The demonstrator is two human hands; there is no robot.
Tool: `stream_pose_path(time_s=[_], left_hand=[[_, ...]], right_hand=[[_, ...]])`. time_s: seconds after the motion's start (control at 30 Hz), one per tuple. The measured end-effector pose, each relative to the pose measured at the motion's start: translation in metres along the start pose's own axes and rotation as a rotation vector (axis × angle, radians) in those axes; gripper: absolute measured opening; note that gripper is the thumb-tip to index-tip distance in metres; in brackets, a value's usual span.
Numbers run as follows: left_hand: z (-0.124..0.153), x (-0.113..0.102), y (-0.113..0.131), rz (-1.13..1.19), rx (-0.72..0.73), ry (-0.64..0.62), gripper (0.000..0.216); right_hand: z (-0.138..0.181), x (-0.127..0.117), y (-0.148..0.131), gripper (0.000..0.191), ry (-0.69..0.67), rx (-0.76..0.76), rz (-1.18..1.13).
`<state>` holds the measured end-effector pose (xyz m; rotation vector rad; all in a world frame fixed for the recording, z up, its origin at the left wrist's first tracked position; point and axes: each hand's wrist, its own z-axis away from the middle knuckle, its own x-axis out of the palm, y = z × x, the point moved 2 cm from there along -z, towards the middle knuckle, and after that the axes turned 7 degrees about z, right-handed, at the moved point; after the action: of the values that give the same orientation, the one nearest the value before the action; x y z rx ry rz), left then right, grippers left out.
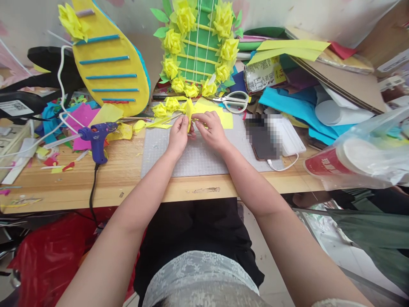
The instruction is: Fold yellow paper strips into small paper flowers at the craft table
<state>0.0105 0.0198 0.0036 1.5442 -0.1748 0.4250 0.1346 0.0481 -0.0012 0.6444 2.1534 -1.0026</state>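
Note:
My left hand (179,133) pinches an upright piece of yellow paper (189,109) above the grey cutting mat (159,160). From the other side, the curled fingers of my right hand (211,128) close on the same piece near its edge; their tips are partly hidden. Flat yellow sheets (228,120) lie just behind my right hand. Several yellow paper flowers (159,110) rest on the mat's far left part. White-handled scissors (235,102) lie behind and to the right of my hands.
A blue glue gun (98,138) stands at left among paper scraps. A yellow paper board (111,68) and a flower-edged green one (201,55) lean at the back. Right are a phone (263,138), white power bank (289,138), bagged cup (335,160) and blue paper (294,111).

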Motion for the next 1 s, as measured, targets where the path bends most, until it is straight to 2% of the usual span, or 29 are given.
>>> stream_pose_path(time_s=[0.13,0.27,0.43,0.67,0.8,1.0], left_hand=[[-0.003,-0.004,-0.003,-0.081,0.135,0.025,0.034],[-0.002,-0.002,-0.001,-0.045,0.139,0.056,0.027],[0.001,0.001,0.003,0.048,0.047,0.112,0.019],[0.000,0.000,0.001,0.310,-0.202,0.105,0.011],[0.000,-0.001,0.001,0.364,-0.241,0.063,0.012],[0.002,0.003,0.006,0.395,-0.292,0.056,0.013]], right_hand=[[0.000,0.000,0.001,0.040,0.024,-0.005,-0.051],[-0.001,-0.002,0.001,0.041,0.033,-0.018,-0.119],[-0.002,-0.003,-0.002,0.038,0.030,-0.013,-0.171],[-0.001,-0.005,-0.010,0.022,0.062,0.085,-0.211],[0.000,-0.005,-0.011,0.019,0.065,0.134,-0.203],[0.000,-0.004,-0.013,0.020,0.048,0.071,-0.160]])
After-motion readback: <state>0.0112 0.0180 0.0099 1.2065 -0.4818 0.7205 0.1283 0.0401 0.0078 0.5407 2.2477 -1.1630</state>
